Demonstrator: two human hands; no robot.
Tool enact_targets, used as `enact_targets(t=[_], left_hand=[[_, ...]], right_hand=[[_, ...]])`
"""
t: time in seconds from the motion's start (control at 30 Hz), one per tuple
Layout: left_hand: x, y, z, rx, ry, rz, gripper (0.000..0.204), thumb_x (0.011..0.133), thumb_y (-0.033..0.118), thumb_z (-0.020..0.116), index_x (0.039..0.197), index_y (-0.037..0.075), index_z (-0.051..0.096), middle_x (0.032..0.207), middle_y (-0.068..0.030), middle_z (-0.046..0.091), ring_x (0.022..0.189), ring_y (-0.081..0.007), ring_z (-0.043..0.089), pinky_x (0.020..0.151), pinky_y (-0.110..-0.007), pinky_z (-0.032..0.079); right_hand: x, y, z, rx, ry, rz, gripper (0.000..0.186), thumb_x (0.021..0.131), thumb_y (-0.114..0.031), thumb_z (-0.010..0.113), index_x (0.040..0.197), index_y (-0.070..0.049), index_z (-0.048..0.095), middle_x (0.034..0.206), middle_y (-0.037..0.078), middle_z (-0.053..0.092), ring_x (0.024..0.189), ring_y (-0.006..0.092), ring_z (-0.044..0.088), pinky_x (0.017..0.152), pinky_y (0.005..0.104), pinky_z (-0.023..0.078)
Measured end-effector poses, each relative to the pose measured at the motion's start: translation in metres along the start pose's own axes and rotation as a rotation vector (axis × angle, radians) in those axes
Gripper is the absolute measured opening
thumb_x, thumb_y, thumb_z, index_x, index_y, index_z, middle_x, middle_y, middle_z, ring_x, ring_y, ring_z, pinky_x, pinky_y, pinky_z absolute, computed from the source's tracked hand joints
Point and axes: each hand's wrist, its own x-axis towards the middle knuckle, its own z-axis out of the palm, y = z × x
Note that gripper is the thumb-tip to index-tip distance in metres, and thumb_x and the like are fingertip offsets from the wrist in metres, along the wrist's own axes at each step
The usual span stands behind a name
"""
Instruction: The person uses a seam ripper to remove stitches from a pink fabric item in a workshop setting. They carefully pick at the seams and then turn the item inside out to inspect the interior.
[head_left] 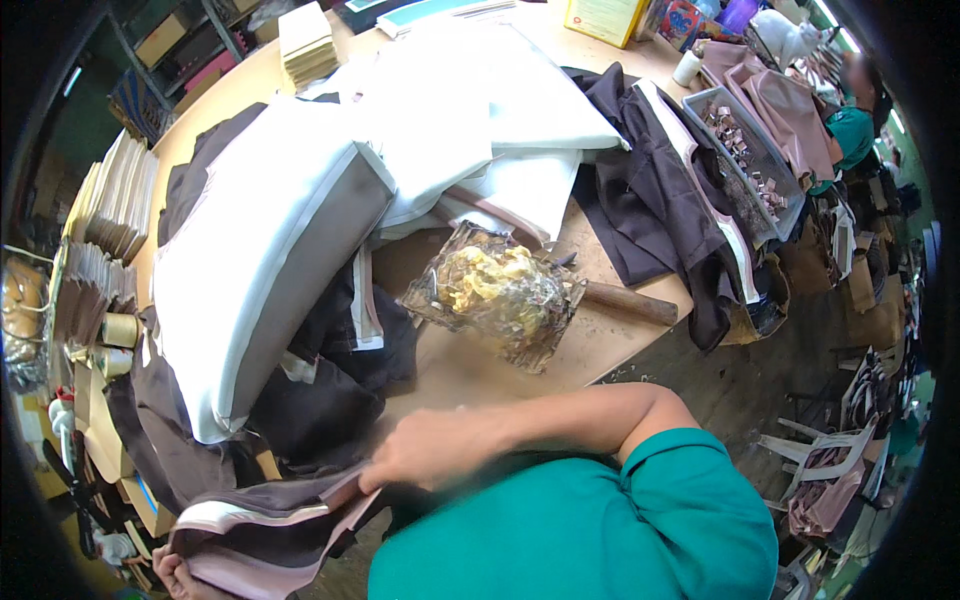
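Two hands (425, 450) and one band of cloth (250, 580) appear beside one tabletop (460, 365) carrying two spools (122, 330), one crusted board (495, 280), one wooden handle (632, 302), one white bottle (688, 69) and one yellow-edged frame (604, 16).

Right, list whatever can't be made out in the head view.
In the head view:
Right hand: fingers smeared by motion blur.
Left hand: cut off by the lower edge, partly hidden by the cloth.
Wooden stick: inner end hidden by the crumpled yellowish bundle.
Pieces in the grey tray: too small to identify.
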Motion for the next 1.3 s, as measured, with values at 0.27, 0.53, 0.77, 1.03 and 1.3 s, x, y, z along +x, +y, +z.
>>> enact_targets(t=[0.27,0.53,0.77,1.03,1.3], left_hand=[[0.001,0.094,0.125,0.089,-0.761,0.156,0.02,0.084,0.016,0.052,0.093,-0.002,0.055,0.1,-0.0074,0.05,0.094,-0.015,0.047,0.08,-0.025,0.037],[0.005,0.139,0.3,-0.431,-0.93,0.452,0.058,0.083,0.036,0.046,0.127,-0.001,0.04,0.14,-0.0254,0.021,0.129,-0.0374,0.025,0.101,-0.048,0.029],[-0.066,0.094,0.314,-0.208,-1.367,0.057,0.024,0.072,-0.002,0.057,0.096,0.0,0.06,0.108,-0.0146,0.057,0.1,-0.0248,0.056,0.088,-0.035,0.043],[-0.103,0.035,0.277,0.113,-1.418,0.323,0.026,0.079,0.011,0.058,0.102,0.0,0.052,0.105,-0.0162,0.055,0.095,-0.0325,0.055,0.081,-0.038,0.047],[-0.101,0.017,0.224,0.198,-1.292,0.025,0.028,0.079,0.012,0.06,0.103,-0.001,0.057,0.108,-0.0174,0.057,0.104,-0.0308,0.054,0.088,-0.037,0.044]], right_hand=[[-0.109,-0.035,-0.125,0.3,0.491,0.048,0.046,0.063,0.003,0.046,0.107,-0.001,0.056,0.099,0.01,0.06,0.093,0.0187,0.056,0.085,0.0294,0.043],[-0.357,-0.064,-0.204,0.07,1.607,0.131,0.046,0.073,-0.011,0.049,0.117,0.001,0.048,0.109,0.012,0.056,0.097,0.0218,0.053,0.09,0.0318,0.04],[-0.497,0.057,-0.15,-0.792,0.987,1.432,0.046,0.071,-0.009,0.051,0.116,-0.005,0.053,0.107,0.02,0.058,0.102,0.0352,0.054,0.086,0.0381,0.042],[-0.447,0.083,-0.126,-1.168,0.726,1.836,0.057,0.074,-0.009,0.059,0.128,-0.008,0.039,0.125,0.016,0.047,0.115,0.0327,0.044,0.093,0.0403,0.038],[-0.187,-0.058,-0.137,-0.195,1.096,0.453,0.034,0.08,-0.012,0.055,0.115,-0.008,0.054,0.101,0.006,0.055,0.099,0.0208,0.052,0.08,0.0347,0.042]])
